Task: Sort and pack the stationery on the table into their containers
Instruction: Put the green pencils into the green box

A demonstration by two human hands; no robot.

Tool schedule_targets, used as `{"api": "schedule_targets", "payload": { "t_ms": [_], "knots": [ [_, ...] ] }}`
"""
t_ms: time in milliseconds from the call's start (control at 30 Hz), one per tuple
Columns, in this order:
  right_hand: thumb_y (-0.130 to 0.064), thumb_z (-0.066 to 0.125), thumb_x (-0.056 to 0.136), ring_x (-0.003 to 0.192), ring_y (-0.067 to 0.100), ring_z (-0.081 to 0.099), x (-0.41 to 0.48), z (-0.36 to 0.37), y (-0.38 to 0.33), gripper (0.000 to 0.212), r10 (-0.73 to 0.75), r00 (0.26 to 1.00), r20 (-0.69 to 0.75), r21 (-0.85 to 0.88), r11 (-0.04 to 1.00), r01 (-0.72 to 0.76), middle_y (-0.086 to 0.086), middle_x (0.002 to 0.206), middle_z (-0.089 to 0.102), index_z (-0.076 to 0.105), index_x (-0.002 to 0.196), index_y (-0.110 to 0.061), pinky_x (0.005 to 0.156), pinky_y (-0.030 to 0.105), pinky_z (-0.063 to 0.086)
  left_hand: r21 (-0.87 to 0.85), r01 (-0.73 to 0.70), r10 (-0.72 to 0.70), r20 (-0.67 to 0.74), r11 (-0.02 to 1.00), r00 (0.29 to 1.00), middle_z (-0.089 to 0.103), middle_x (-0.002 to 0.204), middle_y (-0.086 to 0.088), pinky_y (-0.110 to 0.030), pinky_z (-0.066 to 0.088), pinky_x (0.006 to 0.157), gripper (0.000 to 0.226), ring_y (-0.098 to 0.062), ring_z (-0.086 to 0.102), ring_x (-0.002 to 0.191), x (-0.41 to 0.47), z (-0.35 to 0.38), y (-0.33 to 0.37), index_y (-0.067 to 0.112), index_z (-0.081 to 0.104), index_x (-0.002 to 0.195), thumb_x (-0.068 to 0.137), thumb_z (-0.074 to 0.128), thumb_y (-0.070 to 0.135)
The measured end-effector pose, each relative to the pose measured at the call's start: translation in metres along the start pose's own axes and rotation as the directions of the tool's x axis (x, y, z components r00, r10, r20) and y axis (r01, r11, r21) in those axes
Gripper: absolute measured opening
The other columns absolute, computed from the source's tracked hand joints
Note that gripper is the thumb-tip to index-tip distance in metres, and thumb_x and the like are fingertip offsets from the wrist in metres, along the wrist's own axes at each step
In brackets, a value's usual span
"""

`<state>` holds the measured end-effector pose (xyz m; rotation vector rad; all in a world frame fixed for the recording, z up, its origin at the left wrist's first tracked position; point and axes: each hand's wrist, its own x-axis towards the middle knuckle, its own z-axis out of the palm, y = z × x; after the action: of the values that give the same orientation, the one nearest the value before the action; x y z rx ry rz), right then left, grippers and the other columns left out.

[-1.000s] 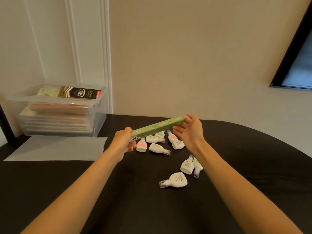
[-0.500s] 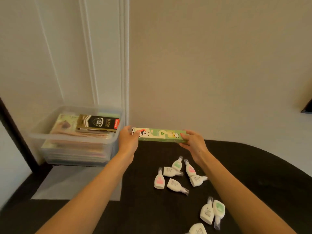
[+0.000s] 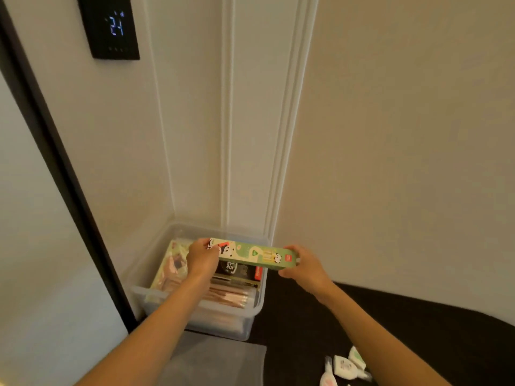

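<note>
Carried leftward since half a second ago, the green box [image 3: 252,253] now hangs over the clear bin [image 3: 223,321] instead of beside it.

Head view: the left hand [image 3: 202,259] grips the box's 9 o'clock end with curled fingers, and the right hand [image 3: 302,264] pinches its 3 o'clock end, so the panda-printed face lies nearly level, tilted slightly down to the right. Whether the box touches anything inside the bin cannot be told. Directly under it lies a black box [image 3: 237,270], with stacked pinkish packs [image 3: 228,298] toward 6 o'clock of that. The bin stands in the wall corner at the dark worktop's [image 3: 418,330] 9 o'clock edge, a translucent sheet [image 3: 217,360] lying just in front of it. White correction tapes [image 3: 344,367] lie at the frame's 5 o'clock, well apart from both hands. A dark wall panel [image 3: 110,26] with lit digits sits at 11 o'clock.
</note>
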<state>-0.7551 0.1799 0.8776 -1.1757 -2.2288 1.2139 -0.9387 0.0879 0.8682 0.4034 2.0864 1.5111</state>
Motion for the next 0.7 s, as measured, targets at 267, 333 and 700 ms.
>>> {"api": "schedule_targets", "payload": {
  "t_ms": [267, 333, 700],
  "knots": [
    [-0.023, 0.066, 0.084, 0.105, 0.015, 0.049, 0.076, 0.046, -0.018, 0.047, -0.159, 0.987, 0.028, -0.328, 0.931, 0.159, 0.004, 0.121, 0.051, 0.049, 0.127, -0.014, 0.086, 0.022, 0.04, 0.007, 0.059, -0.058, -0.073, 0.998, 0.996, 0.065, 0.092, -0.013, -0.032, 0.043, 0.054, 0.02, -0.028, 0.057, 0.077, 0.085, -0.018, -0.007, 0.013, 0.06, 0.094, 0.088, 0.043, 0.003],
    [-0.025, 0.064, 0.086, 0.107, 0.017, 0.049, 0.089, 0.053, -0.024, 0.046, -0.167, 0.984, 0.068, -0.349, 0.919, 0.18, 0.005, 0.122, 0.053, 0.048, 0.128, -0.013, 0.085, 0.023, 0.038, -0.086, 0.092, -0.102, -0.113, 0.992, 0.988, 0.065, 0.093, -0.015, -0.023, 0.031, 0.044, 0.02, -0.025, 0.052, 0.065, 0.095, -0.024, -0.009, 0.009, 0.057, 0.104, 0.091, 0.042, 0.01],
    [-0.02, 0.061, 0.089, 0.097, 0.015, 0.054, 0.109, 0.07, -0.008, 0.026, -0.119, 0.993, 0.014, -0.192, 0.974, 0.119, 0.004, 0.109, 0.059, 0.054, 0.113, -0.012, 0.074, 0.02, 0.044, 0.184, 0.21, -0.249, 0.222, 0.96, 0.943, 0.061, 0.08, -0.01, -0.033, 0.05, 0.075, 0.069, -0.025, 0.061, 0.08, 0.099, -0.026, -0.035, 0.006, 0.056, 0.084, 0.093, 0.017, 0.062]
  ]
}}
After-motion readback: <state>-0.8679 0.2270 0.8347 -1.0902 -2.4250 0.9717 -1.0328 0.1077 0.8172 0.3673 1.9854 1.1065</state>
